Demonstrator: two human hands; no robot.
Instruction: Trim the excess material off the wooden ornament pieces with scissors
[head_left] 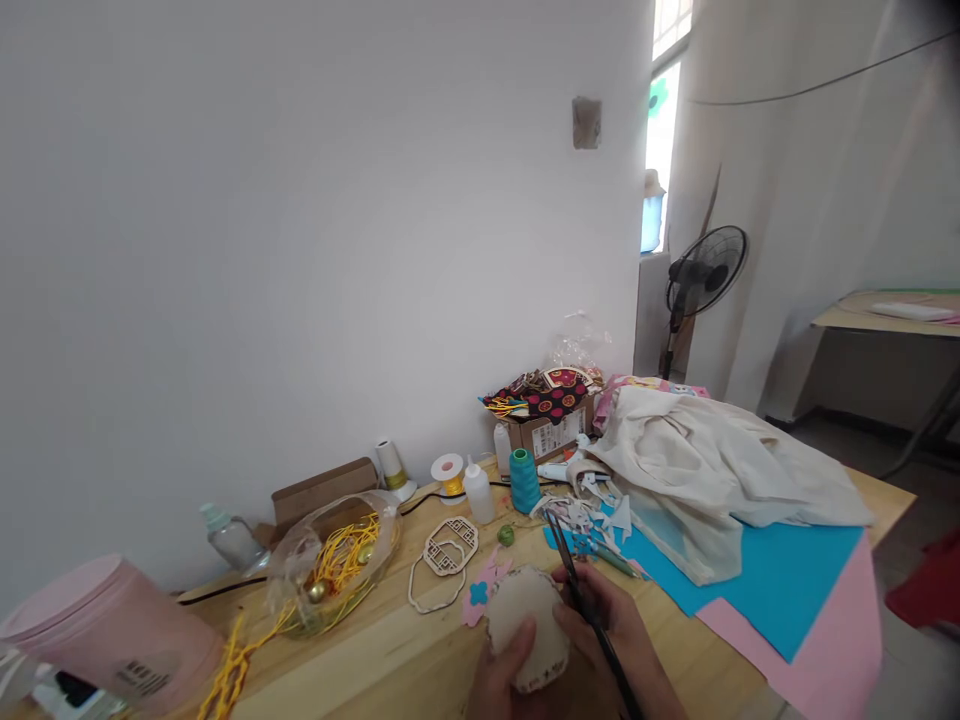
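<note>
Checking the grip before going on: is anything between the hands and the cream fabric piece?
Nothing visible. The left hand holds the cream fabric piece directly, thumb on its face. The right hand touches its right edge while holding scissors.

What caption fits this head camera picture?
Left hand holds a cream fabric piece; right hand holds scissors over a cluttered wooden table.
</note>
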